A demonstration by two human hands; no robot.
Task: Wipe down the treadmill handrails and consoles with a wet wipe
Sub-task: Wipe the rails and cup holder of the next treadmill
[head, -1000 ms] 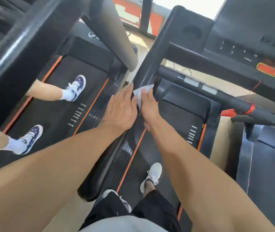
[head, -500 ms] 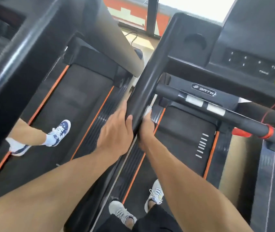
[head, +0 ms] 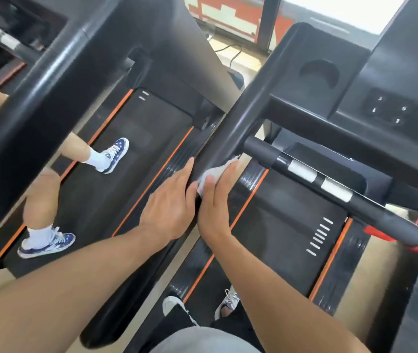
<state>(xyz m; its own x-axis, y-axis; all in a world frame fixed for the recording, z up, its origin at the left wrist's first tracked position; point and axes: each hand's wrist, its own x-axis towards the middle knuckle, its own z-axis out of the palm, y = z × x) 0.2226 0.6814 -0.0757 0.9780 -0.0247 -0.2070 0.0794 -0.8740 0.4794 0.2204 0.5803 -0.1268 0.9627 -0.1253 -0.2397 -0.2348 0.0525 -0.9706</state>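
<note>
The handrail (head: 231, 128) runs up and away from both hands. The right hand (head: 215, 202), fingers straight, presses the wipe (head: 213, 174) against its near end; the left hand (head: 169, 202) lies flat beside it, holding nothing.

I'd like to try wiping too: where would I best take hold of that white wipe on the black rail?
Probably by the loose crumpled end of the wipe that sticks out past the right hand's fingertips, coming from the right of the handrail. The rest lies flat under that hand against the sloping rail, while the left hand covers the other side.
</note>
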